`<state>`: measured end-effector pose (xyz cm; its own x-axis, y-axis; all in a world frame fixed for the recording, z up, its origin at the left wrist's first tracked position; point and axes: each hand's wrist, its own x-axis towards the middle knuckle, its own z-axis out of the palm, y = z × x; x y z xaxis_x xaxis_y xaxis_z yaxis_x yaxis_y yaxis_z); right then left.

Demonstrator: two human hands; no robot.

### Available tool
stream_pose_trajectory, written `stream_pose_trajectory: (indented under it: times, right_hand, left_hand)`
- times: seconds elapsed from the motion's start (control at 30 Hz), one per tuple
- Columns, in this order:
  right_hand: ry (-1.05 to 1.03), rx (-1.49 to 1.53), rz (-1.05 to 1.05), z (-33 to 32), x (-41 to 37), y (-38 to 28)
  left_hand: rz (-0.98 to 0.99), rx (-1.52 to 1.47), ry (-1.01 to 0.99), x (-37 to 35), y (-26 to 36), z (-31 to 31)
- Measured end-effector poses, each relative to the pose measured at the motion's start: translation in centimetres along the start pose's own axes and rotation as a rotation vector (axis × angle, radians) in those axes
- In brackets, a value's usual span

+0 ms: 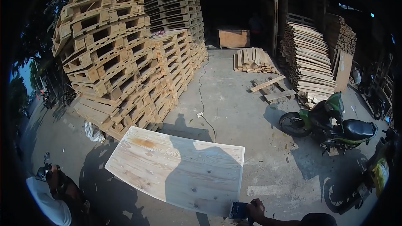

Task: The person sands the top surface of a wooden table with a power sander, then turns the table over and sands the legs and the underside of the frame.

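My right hand [255, 209] is at the bottom of the head view, fingers closed around a dark blue boxy tool [238, 210]. The tool is at the near right corner of a pale wooden tabletop [150, 163], overlapping its edge. Planks with dark knots and an orange-brown stain show on the tabletop. A shadow of a person covers its middle and right part. My left hand is out of view.
Tall stacks of wooden pallets [113, 54] rise behind the tabletop. A cable with a white socket [199, 115] crosses the concrete. A green motorcycle [335, 121] stands right, before stacked planks [312, 58]. A broken pallet [272, 88] lies farther back. Another motorcycle [63, 184] is at left.
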<state>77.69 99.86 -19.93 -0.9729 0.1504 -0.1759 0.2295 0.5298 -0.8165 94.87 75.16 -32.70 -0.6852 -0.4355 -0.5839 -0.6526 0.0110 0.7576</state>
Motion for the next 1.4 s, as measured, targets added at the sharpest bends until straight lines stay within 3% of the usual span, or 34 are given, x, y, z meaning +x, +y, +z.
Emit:
stream_pose_trajectory:
  times: [0.13, 0.23, 0.27, 0.3, 0.37, 0.43, 0.53, 0.6, 0.67, 0.77, 0.83, 1.1, 1.27, 1.4]
  right_hand:
    - [0.15, 0.001, 0.088, 0.1, -5.9, -1.4]
    - [0.302, 0.069, 0.117, 1.7, -8.8, -0.7]
    - [0.39, 0.074, 0.11, 2.1, -9.7, -0.4]
    - [0.391, 0.097, 0.086, 2.1, -10.5, -0.3]
    - [0.45, 0.099, 0.074, 2.6, -11.7, 0.0]
    - [0.49, 0.094, 0.053, 2.7, -12.4, 0.0]
    - [0.583, 0.093, -0.01, 3.0, -12.8, 0.3]
    - [0.627, 0.244, 0.024, 3.9, -13.1, 1.6]
    - [0.646, 0.304, 0.051, 4.2, -13.1, 2.2]
    - [0.679, 0.429, 0.088, 4.2, -13.2, 1.4]
    - [0.716, 0.55, 0.106, 3.9, -12.9, 0.3]
    - [0.999, 0.495, 0.074, 5.8, -12.9, -3.9]
    - [1.046, 0.871, 0.184, 6.7, -14.9, -7.5]
    - [1.111, 0.787, 0.214, 6.7, -16.2, -7.6]
  left_hand:
    - [0.179, -0.087, 0.129, -0.5, -2.7, -5.5]
    - [0.475, -0.129, 0.466, 0.5, -2.0, -9.6]
    - [0.473, 0.118, 0.739, 0.3, 3.2, -10.9]
    - [0.437, 0.072, 0.744, 0.6, 6.6, -12.6]
    - [0.727, 0.196, 0.982, 5.6, 8.5, -13.8]
    - [0.876, 0.195, 0.856, 6.2, 14.0, -14.4]
    - [0.943, 0.283, 0.631, 7.3, 20.6, -12.2]
    - [0.981, 0.348, 0.534, 8.6, 21.7, -10.3]
    - [1.049, 0.577, 0.29, 9.9, 21.9, -8.5]
    - [1.114, 0.789, 0.274, 11.7, 19.5, -7.6]
    - [1.115, 0.784, 0.282, 12.2, 19.2, -7.3]
    - [1.11, 0.813, 0.309, 12.2, 17.6, -7.8]
    - [1.106, 0.828, 0.287, 12.3, 17.8, -8.2]
    - [1.083, 0.818, 0.297, 12.1, 17.7, -7.9]
